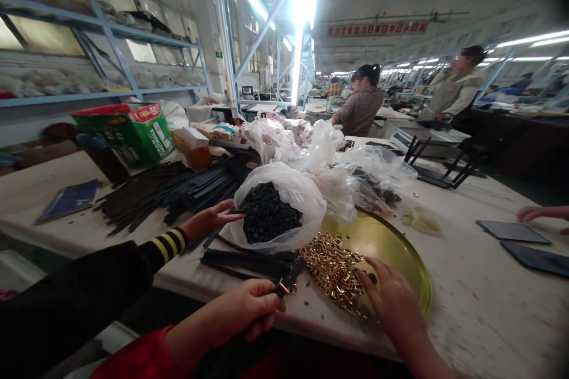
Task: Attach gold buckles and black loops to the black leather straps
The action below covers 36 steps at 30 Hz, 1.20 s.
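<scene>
My left hand [260, 308], with a red sleeve behind it, is closed on a black strap [291, 275] that has a gold-coloured buckle near its end. Over the front right of a round gold tray [411, 260] is my right hand [395, 293], its fingers closed around a small black piece [372, 278]. A heap of small gold metal buckles [333, 266] covers the tray's left side, beside my right fingertips. Behind my left hand stands an open white plastic bag [311, 201] full of small black pieces [271, 213]. Black straps [244, 260] lie flat between the bag and me.
A co-worker's hand [217, 216] in a striped black cuff reaches to the bag from the left. Dark strips [195, 186], a green box [128, 136] and a blue notebook [69, 200] lie left. Another person's hand [542, 213] is by dark flat panels [513, 231] at right.
</scene>
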Motion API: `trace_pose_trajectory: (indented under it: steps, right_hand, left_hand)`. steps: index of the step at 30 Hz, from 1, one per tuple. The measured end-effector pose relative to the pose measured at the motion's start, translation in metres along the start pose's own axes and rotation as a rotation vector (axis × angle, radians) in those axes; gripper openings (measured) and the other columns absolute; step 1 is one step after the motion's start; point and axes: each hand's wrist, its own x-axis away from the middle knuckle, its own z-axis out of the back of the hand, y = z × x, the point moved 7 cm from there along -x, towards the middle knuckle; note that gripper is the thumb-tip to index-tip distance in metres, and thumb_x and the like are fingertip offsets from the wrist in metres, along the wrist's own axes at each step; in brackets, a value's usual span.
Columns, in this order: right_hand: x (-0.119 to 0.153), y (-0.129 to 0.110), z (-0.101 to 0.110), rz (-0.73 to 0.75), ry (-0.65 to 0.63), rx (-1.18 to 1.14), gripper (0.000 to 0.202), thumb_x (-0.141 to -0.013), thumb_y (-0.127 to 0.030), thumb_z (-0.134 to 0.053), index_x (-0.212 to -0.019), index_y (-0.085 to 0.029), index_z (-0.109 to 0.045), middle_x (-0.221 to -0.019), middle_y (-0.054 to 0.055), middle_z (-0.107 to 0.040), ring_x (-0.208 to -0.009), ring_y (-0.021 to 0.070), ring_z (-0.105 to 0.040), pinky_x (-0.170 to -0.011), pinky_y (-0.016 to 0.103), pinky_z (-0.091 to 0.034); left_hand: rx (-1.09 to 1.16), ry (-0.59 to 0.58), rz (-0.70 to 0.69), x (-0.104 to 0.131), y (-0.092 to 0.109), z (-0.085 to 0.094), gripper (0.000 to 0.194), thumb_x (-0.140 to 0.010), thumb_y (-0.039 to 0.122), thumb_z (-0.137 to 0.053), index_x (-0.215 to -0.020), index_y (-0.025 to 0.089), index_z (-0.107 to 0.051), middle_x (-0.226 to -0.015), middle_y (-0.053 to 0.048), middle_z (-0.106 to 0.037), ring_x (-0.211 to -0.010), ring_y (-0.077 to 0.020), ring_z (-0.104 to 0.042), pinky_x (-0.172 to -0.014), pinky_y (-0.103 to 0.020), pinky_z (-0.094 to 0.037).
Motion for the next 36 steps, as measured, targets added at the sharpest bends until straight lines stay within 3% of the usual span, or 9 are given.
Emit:
trace_pose_trajectory:
  steps: [3, 5, 8, 11, 14, 19, 24, 31, 36]
  right_hand:
    - [0.032, -0.051, -0.040, -0.134, -0.331, -0.508, 0.035, -0.079, -0.047, -0.050, -0.099, -0.020, -0.055, -0.088, 0.009, -0.062, -0.080, 0.0232, -0.057, -0.071, 0.036, -0.045]
    - [0.053, -0.089, -0.067, -0.174, -0.507, -0.821, 0.039, -0.072, -0.049, -0.060, -0.097, -0.020, -0.054, -0.079, 0.004, -0.060, -0.071, 0.0198, -0.057, -0.063, 0.031, -0.045]
    - [0.070, -0.112, -0.091, -0.289, -0.530, -1.057, 0.036, -0.064, -0.045, -0.070, -0.084, -0.020, -0.054, -0.070, -0.001, -0.058, -0.063, 0.0150, -0.054, -0.059, 0.027, -0.044]
    - [0.076, -0.109, -0.104, -0.405, -0.486, -1.083, 0.035, -0.064, -0.048, -0.070, -0.074, -0.018, -0.055, -0.060, -0.004, -0.054, -0.052, 0.0109, -0.048, -0.051, 0.024, -0.039]
    - [0.080, -0.103, -0.110, -0.460, -0.508, -1.067, 0.039, -0.063, -0.052, -0.068, -0.071, -0.016, -0.056, -0.056, -0.004, -0.052, -0.046, 0.0075, -0.040, -0.044, 0.021, -0.032]
    - [0.090, -0.103, -0.112, -0.540, -0.534, -1.065, 0.043, -0.060, -0.054, -0.070, -0.074, -0.015, -0.058, -0.059, -0.003, -0.052, -0.048, 0.0080, -0.042, -0.045, 0.021, -0.033]
    - [0.093, -0.110, -0.106, -0.552, -0.557, -1.090, 0.039, -0.065, -0.053, -0.067, -0.073, -0.015, -0.059, -0.061, -0.002, -0.054, -0.054, 0.0096, -0.045, -0.053, 0.022, -0.037]
    - [0.108, -0.103, -0.121, -0.690, -0.553, -1.156, 0.035, -0.067, -0.048, -0.068, -0.072, -0.016, -0.055, -0.062, -0.004, -0.054, -0.053, 0.0075, -0.043, -0.052, 0.020, -0.035]
    - [0.114, -0.102, -0.124, -0.663, -0.538, -1.182, 0.031, -0.073, -0.044, -0.064, -0.074, -0.015, -0.055, -0.063, -0.003, -0.053, -0.056, 0.0079, -0.044, -0.055, 0.020, -0.036]
  left_hand:
    - [0.035, -0.039, 0.022, -0.001, -0.007, -0.011, 0.033, -0.070, 0.049, -0.051, -0.075, 0.017, -0.046, -0.052, 0.008, -0.046, -0.033, -0.0023, -0.031, -0.032, -0.016, -0.017]
    - [0.041, -0.061, 0.042, -0.001, -0.011, -0.018, 0.034, -0.070, 0.049, -0.051, -0.078, 0.017, -0.047, -0.051, 0.008, -0.046, -0.033, -0.0028, -0.031, -0.032, -0.016, -0.018]
    - [-0.001, -0.055, 0.058, 0.000, -0.021, -0.024, 0.028, -0.073, 0.044, -0.048, -0.078, 0.017, -0.047, -0.051, 0.008, -0.045, -0.035, -0.0040, -0.032, -0.033, -0.016, -0.021]
    - [-0.063, -0.012, 0.033, 0.000, -0.033, -0.024, 0.021, -0.076, 0.037, -0.045, -0.080, 0.016, -0.050, -0.051, 0.007, -0.046, -0.039, -0.0059, -0.035, -0.037, -0.017, -0.025]
    - [-0.087, 0.044, -0.059, 0.000, -0.038, -0.022, 0.027, -0.080, 0.039, -0.043, -0.087, 0.014, -0.053, -0.057, 0.004, -0.050, -0.046, -0.0088, -0.042, -0.043, -0.019, -0.032]
    - [-0.184, 0.167, -0.236, 0.003, -0.032, -0.013, 0.026, -0.083, 0.036, -0.045, -0.086, 0.014, -0.058, -0.083, -0.003, -0.060, -0.076, -0.0149, -0.053, -0.069, -0.023, -0.041]
    - [-0.059, 0.165, -0.109, 0.003, -0.048, -0.011, 0.025, -0.081, 0.038, -0.042, -0.083, 0.015, -0.052, -0.062, 0.004, -0.048, -0.049, -0.0094, -0.042, -0.045, -0.020, -0.033]
    - [0.091, 0.093, -0.063, 0.011, -0.055, -0.018, 0.025, -0.076, 0.040, -0.042, -0.083, 0.016, -0.045, -0.050, 0.008, -0.039, -0.041, -0.0075, -0.032, -0.039, -0.019, -0.022]
    - [0.172, 0.087, -0.063, 0.011, -0.059, -0.020, 0.024, -0.073, 0.038, -0.046, -0.082, 0.016, -0.046, -0.049, 0.009, -0.037, -0.041, -0.0068, -0.029, -0.040, -0.019, -0.019]
